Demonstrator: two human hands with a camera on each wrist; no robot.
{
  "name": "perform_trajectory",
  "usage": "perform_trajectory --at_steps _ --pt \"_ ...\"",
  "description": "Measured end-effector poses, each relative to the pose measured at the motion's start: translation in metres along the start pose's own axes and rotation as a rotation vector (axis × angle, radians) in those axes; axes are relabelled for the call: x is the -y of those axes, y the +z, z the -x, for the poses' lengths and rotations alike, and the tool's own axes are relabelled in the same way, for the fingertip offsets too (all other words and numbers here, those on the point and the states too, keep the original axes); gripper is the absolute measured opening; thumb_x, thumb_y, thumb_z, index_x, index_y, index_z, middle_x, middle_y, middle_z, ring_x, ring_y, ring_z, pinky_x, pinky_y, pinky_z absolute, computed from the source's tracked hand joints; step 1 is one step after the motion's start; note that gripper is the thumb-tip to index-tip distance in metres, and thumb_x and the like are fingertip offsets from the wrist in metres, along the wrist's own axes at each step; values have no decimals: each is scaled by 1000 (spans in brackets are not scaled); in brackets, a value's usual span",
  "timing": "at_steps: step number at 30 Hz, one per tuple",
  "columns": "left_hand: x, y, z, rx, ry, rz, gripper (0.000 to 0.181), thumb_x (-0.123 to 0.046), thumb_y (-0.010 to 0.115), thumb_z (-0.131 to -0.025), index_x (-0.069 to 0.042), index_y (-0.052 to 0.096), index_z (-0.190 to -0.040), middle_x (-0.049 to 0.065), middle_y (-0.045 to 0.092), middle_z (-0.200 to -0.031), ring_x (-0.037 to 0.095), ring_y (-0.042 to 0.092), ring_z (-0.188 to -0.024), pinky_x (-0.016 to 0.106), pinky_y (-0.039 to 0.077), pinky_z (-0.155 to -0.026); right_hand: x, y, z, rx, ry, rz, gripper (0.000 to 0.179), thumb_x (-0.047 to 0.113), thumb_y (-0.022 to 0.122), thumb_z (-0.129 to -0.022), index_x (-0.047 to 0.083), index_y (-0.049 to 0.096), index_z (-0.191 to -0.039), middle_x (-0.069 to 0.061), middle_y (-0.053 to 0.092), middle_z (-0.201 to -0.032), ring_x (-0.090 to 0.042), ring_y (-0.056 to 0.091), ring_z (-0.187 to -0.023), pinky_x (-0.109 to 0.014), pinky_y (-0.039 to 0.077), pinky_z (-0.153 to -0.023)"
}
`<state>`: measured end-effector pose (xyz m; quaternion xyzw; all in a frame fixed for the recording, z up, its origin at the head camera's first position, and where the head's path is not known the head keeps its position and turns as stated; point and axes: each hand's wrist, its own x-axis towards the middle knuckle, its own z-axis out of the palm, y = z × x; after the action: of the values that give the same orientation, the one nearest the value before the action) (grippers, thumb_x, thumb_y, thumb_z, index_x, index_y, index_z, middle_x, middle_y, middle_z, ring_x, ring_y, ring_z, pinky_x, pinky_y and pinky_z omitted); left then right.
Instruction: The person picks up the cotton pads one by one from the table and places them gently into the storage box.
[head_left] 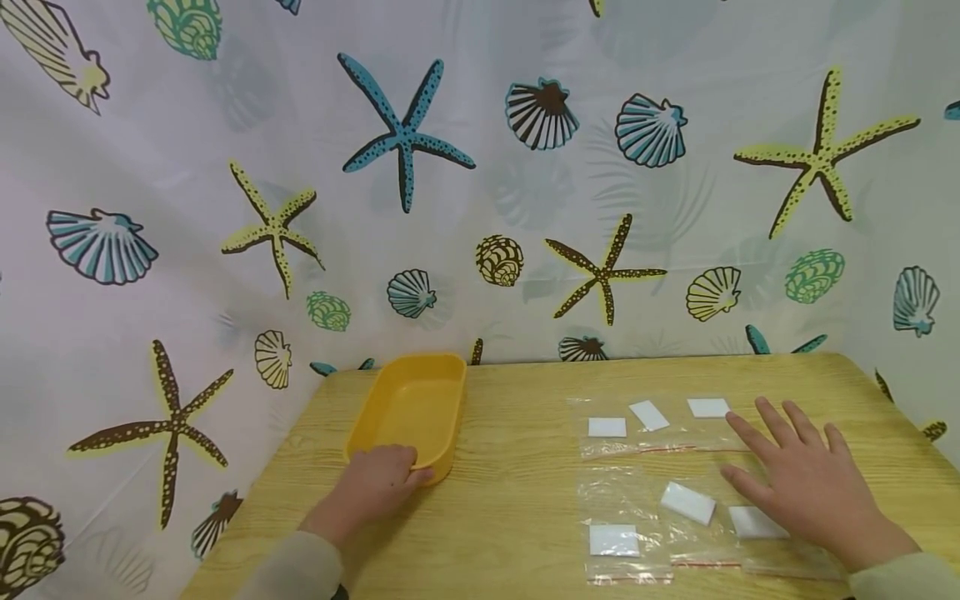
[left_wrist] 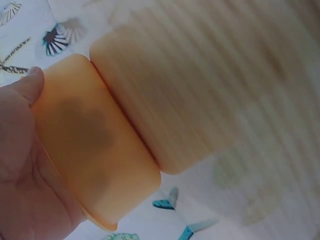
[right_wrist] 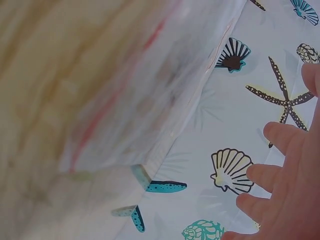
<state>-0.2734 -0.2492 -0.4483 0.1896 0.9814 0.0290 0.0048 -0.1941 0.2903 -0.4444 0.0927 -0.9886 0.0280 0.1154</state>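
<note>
A yellow plastic tray (head_left: 417, 411) stands on the left of the table. My left hand (head_left: 373, 490) grips its near rim, the thumb on the outside; the left wrist view shows the thumb and palm against the tray's wall (left_wrist: 95, 135). On the right, my right hand (head_left: 817, 487) is spread, fingers straight and apart, over or beside clear zip bags (head_left: 626, 492) with red seal lines. White rectangular pieces (head_left: 613, 540) lie in the bags. The hand partly covers one white piece (head_left: 753, 522). Whether its palm touches the bags I cannot tell.
The wood-grain table (head_left: 517, 467) ends at the back against a white curtain (head_left: 465, 192) printed with starfish and shells. The curtain also hangs along the left and right sides. Bags lie in two rows, several white pieces among them.
</note>
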Motion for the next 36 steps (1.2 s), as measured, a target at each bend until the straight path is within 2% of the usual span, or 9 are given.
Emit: perform_trajectory --at_steps 5,9,13,20,25,32,36 --pt "-20 0 2 -16 61 -8 36 -45 58 -101 -16 52 -81 -2 47 -70 20 51 -66 46 42 -62 0 -1 0 6 -3 -12 78 71 43 -97 18 43 -154 -25 30 -158 -54 21 -142 -80 15 -102" --pt "-36 -2 3 32 67 0 35 -47 56 -102 -16 54 -85 -2 48 -73 20 50 -70 46 42 -67 1 -1 0 11 -4 -20 78 71 43 -97 18 43 -154 -26 30 -159 -54 21 -142 -80 15 -102" --pt "-51 -2 2 64 99 -3 35 -47 56 -102 -15 56 -87 -3 50 -75 20 50 -71 45 43 -68 1 -1 1 6 -3 -13 78 71 43 -97 17 43 -154 -26 30 -158 -54 21 -142 -80 15 -102" --pt "-76 1 3 88 140 -42 37 -50 54 -101 -15 59 -91 -3 52 -77 20 52 -73 43 42 -68 2 0 1 4 6 -2 78 71 43 -97 17 44 -153 -26 30 -158 -54 22 -142 -80 15 -102" --pt "-96 3 6 61 144 -70 37 -50 55 -101 -14 60 -91 -1 53 -77 21 55 -75 44 43 -68 2 1 1 7 5 -9 79 71 43 -97 17 43 -154 -26 30 -159 -54 21 -142 -80 15 -102" --pt "-129 4 11 110 88 -91 42 -54 53 -101 -13 62 -95 -1 55 -79 19 53 -76 45 45 -72 3 0 1 14 -6 -22 78 71 42 -97 18 41 -155 -25 28 -159 -54 20 -143 -80 14 -102" --pt "-148 5 17 106 87 -94 43 -54 51 -101 -13 63 -94 0 55 -79 20 53 -76 44 44 -71 3 -1 1 8 -7 -14 78 71 43 -97 18 41 -155 -25 29 -159 -54 20 -143 -80 15 -102"
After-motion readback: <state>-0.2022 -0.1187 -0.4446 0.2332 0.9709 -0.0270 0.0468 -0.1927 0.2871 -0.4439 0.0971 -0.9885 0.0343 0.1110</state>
